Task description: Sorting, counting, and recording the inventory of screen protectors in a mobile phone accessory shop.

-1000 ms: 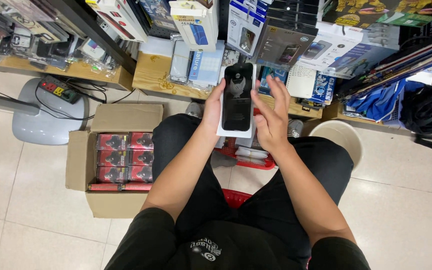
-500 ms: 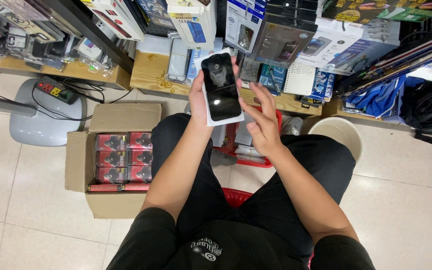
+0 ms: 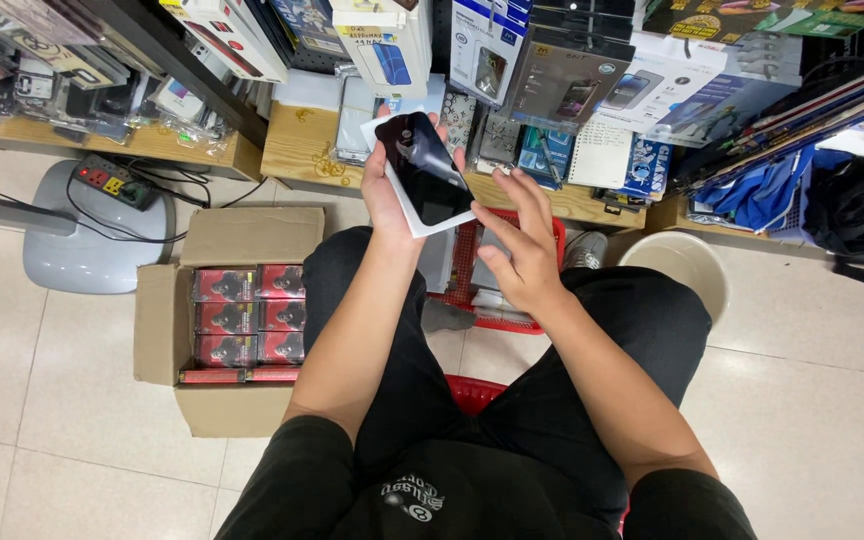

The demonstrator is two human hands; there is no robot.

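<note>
**Left hand grips the pack**

Left hand (image 3: 389,190) clamps a black phone case on white backing (image 3: 422,172), tilted up for a clear look; right hand (image 3: 522,250) hovers open and empty just beside it, above the red basket (image 3: 472,300).

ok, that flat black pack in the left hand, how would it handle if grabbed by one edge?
The flat black pack is probably light: the left hand holds it up alone, the right hand off it. It likely stays fairly stiff, since it shows no sag. Its glossy face catches glare, so it may be slippery.
</note>
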